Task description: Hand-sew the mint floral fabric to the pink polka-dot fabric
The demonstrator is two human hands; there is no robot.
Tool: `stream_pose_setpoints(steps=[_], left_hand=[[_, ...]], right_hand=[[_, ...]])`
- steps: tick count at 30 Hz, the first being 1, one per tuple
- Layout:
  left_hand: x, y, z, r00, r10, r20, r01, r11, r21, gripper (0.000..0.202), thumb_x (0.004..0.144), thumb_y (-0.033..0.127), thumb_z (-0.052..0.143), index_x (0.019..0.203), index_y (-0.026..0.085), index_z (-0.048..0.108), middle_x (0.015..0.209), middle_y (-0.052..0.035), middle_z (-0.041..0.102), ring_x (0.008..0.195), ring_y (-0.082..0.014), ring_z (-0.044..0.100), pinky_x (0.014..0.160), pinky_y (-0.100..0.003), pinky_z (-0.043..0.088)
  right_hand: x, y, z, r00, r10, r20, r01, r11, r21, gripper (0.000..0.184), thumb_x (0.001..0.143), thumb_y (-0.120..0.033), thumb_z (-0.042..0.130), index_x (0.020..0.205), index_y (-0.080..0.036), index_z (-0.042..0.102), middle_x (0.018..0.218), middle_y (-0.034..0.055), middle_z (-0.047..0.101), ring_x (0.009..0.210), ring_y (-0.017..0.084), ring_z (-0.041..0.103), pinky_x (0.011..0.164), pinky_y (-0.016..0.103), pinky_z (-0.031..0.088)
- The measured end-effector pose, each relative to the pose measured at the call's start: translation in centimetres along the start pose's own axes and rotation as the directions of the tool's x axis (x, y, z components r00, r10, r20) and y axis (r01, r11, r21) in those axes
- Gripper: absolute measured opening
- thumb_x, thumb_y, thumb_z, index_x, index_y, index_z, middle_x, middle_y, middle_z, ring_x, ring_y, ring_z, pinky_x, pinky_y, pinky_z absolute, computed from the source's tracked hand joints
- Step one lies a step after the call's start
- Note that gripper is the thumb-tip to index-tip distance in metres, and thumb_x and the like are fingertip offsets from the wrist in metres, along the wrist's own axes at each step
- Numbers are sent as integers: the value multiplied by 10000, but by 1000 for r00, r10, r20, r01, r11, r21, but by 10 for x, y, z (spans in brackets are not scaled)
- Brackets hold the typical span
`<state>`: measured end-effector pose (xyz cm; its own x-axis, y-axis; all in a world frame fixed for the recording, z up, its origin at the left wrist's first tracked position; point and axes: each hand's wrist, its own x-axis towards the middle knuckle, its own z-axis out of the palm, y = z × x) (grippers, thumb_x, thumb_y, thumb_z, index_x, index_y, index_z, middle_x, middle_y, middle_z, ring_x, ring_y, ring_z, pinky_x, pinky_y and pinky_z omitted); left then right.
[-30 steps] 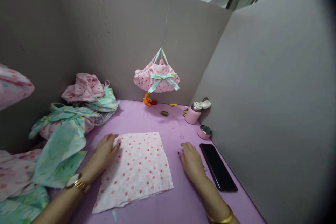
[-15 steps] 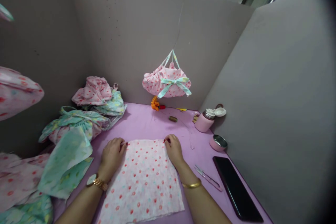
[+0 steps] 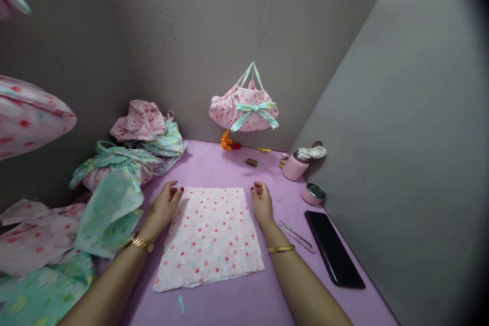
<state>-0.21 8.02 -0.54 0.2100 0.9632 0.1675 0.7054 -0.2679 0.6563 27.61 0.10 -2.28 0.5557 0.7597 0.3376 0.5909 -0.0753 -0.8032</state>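
A pink cloth [image 3: 214, 234] with red and pale blue dots lies flat on the purple table, roughly square. My left hand [image 3: 168, 204] is just beside its far left corner, thumb and fingers apart, holding nothing I can see. Off the far right corner, my right hand [image 3: 262, 204] hovers with its fingers loosely bent and apart, clear of the cloth. A watch [image 3: 140, 243] is on my left wrist and a gold bangle [image 3: 281, 248] on my right. Small thread snips [image 3: 296, 237] lie to the right of my right hand.
Several pink and green fabric pieces [image 3: 110, 214] are heaped at left. A gathered fabric pouch [image 3: 244, 107] hangs ahead above a thread spool [image 3: 251, 162]. On the right are a pink flask [image 3: 295, 166], a pink cup [image 3: 313, 193], a black phone [image 3: 334, 249] and a grey wall [image 3: 412, 137].
Both hands have let go of the cloth's far corners and moved slightly outward. The cloth stays spread. The view has tilted down, so its whole near edge now shows.
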Motion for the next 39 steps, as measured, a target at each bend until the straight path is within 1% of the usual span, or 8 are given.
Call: stream_pose_setpoints(steps=[6, 13, 16, 19, 28, 32, 36, 39], left_hand=[[-51, -7, -16, 984, 151, 94, -154, 988, 30, 528, 821, 408, 452, 1250, 103, 414, 1164, -180, 573, 1021, -282, 584, 863, -410, 466], [-115, 20, -16, 847, 452, 280, -496, 862, 109, 359, 808, 322, 549, 1154, 229, 540, 1272, -138, 525, 1166, -308, 486, 942, -445, 427], [-113, 31, -39, 900, 433, -37, -419, 887, 194, 359, 864, 276, 485, 1219, 246, 444, 1301, -127, 461, 1179, -257, 469, 966, -404, 411], [-96, 32, -70, 838, 350, -419, -203, 912, 356, 447, 834, 290, 539, 1247, 189, 401, 1307, -165, 389, 1230, -314, 379, 1013, -476, 315], [-59, 32, -114, 885, 106, -454, 15, 967, 256, 303, 923, 284, 317, 1000, 108, 551, 779, -82, 635, 709, -249, 612, 654, -362, 476], [-82, 83, -81, 913, 377, -155, -363, 925, 113, 281, 900, 293, 380, 1098, 168, 534, 1060, -88, 644, 933, -233, 599, 817, -329, 461], [-122, 113, -27, 659, 668, 344, -661, 733, -158, 287, 890, 189, 385, 1118, 210, 558, 1156, -92, 625, 1039, -225, 560, 928, -337, 407], [-141, 105, -10, 556, 643, 526, -629, 739, -239, 170, 843, 263, 512, 972, 235, 619, 1027, -60, 674, 960, -249, 598, 861, -362, 451]], right_hand=[[-55, -18, -44, 974, -104, 204, 101, 995, 23, 193, 762, -161, 472, 930, -159, 568, 930, 71, 573, 822, 172, 556, 748, 279, 454], [-102, -32, -62, 865, -282, 415, 270, 959, 87, 132, 805, -146, 490, 867, -191, 598, 914, 67, 560, 898, 204, 532, 810, 325, 433], [-100, -24, -62, 847, -277, 454, 263, 960, 96, 147, 843, -169, 451, 866, -201, 593, 915, 70, 558, 894, 208, 538, 792, 325, 441], [-95, -21, -59, 839, -281, 466, 258, 959, 113, 143, 855, -185, 434, 856, -203, 577, 907, 69, 554, 883, 207, 542, 777, 322, 443], [-95, -24, -61, 938, -124, 322, 64, 980, 189, 169, 839, -328, 501, 805, -195, 600, 825, 65, 603, 790, 219, 560, 717, 318, 436], [-103, -45, -60, 920, 174, 351, -319, 852, 415, 343, 822, -494, 520, 875, -167, 608, 818, 78, 639, 709, 204, 584, 603, 285, 440], [-117, -69, -56, 748, 247, 616, -643, 502, 579, 501, 815, -590, 473, 996, -142, 609, 887, 110, 669, 792, 235, 633, 667, 328, 475], [-125, -67, -57, 748, 245, 617, -646, 485, 590, 460, 744, -509, 632, 1040, -159, 589, 927, 89, 667, 895, 239, 617, 787, 352, 454]])
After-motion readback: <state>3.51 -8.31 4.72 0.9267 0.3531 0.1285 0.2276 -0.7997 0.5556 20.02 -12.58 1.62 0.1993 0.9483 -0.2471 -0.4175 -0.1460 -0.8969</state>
